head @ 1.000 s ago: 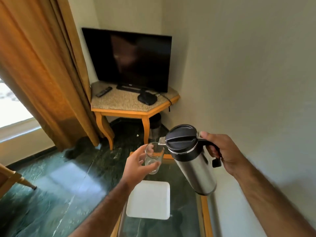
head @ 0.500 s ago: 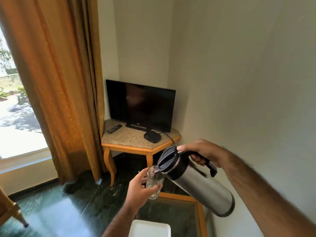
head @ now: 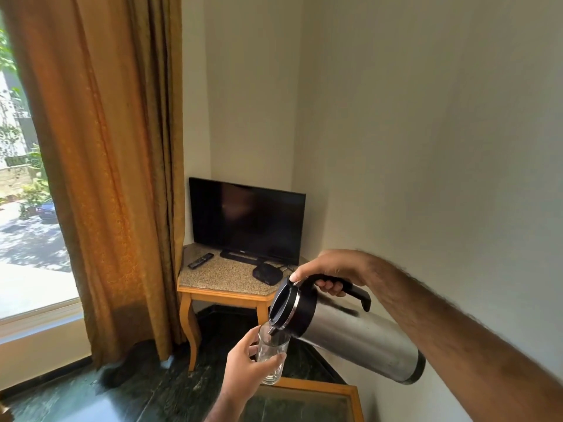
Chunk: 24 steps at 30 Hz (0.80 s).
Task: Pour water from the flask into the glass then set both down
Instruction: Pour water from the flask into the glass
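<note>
The right hand (head: 332,269) had its fingers wrapped around the handle of the flask (head: 347,333), tipped with its spout over the glass (head: 272,356) that the left hand (head: 246,370) gripped in the air.

Two bare forearms, hairy, no sleeves; left hand (head: 243,371), right hand (head: 330,269)
</note>
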### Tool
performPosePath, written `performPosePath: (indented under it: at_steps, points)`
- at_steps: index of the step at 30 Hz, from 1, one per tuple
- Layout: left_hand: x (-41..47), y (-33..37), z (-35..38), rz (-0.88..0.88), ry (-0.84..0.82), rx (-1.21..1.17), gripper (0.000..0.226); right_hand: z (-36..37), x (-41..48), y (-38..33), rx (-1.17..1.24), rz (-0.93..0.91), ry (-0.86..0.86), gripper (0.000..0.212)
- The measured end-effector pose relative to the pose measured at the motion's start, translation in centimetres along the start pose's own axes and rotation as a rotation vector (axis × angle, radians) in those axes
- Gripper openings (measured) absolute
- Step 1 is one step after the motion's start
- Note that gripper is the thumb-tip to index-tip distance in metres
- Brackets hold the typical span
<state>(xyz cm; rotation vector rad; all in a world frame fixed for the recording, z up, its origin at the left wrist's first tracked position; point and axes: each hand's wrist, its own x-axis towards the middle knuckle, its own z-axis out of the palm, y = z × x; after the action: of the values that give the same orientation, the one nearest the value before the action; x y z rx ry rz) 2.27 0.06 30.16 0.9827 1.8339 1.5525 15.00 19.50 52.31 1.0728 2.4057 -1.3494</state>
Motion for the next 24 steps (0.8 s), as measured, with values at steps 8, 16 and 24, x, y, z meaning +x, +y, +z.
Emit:
performPosePath:
  at_steps: [8, 16, 24]
  points:
    - [0.2, -0.2, -0.1, -0.007, -0.004, -0.007, 0.057, -0.7, 0.3, -2.1, -0.127, 0.033, -0.009, 0.049]
    - [1.3, 0.6, 0.0, 0.021, 0.006, -0.031, 0.054, -2.0, 0.5, -4.0, -0.199, 0.048, -0.016, 0.048]
    - [2.3, 2.2, 0.2, 0.043, 0.012, -0.055, 0.049, -3.5, 0.4, -5.4, -0.229, 0.049, 0.014, 0.051]
